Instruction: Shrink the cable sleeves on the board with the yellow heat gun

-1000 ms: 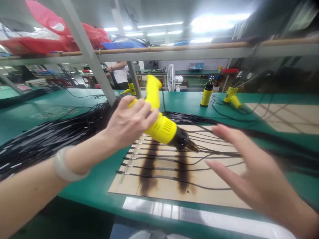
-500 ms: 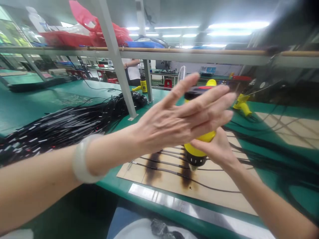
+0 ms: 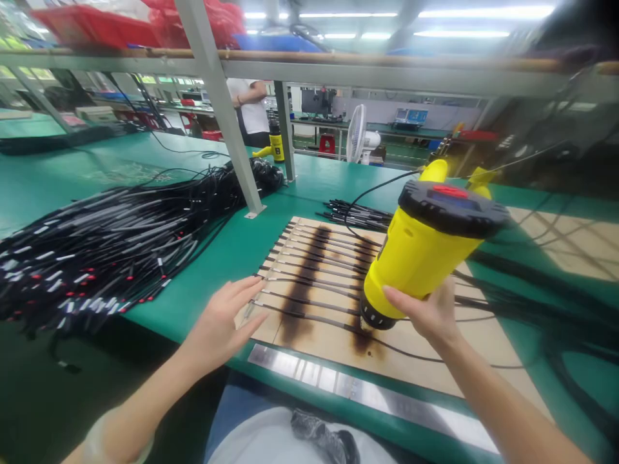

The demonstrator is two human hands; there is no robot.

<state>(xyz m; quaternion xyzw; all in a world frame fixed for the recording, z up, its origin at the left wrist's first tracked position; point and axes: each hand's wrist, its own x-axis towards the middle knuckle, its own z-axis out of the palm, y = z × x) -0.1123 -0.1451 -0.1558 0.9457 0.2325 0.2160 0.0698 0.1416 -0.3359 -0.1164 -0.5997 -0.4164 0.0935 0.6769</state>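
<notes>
My right hand (image 3: 430,316) is wrapped round a yellow and black heat gun (image 3: 416,258), its nozzle tilted down over the board. Under the nozzle, several black cables (image 3: 333,280) lie side by side across a wooden board (image 3: 300,332) that has dark scorch bands. Sleeve-like thicker sections show on the cables. By the board's left edge is my left hand (image 3: 225,319), fingers stretched out and apart, close to the cable ends. It appears to hold nothing.
A large bundle of black cables (image 3: 145,219) covers the green table (image 3: 300,180) at left. More cables (image 3: 522,283) run off at right. A metal shelf post (image 3: 222,109) rises ahead. A metal strip (image 3: 338,386) edges the table. Beyond stand a fan (image 3: 356,133) and a person (image 3: 254,109).
My left hand has moved down and left, from in front of the heat gun to the board's left edge. The heat gun stays in my right hand, and the view has tilted down.
</notes>
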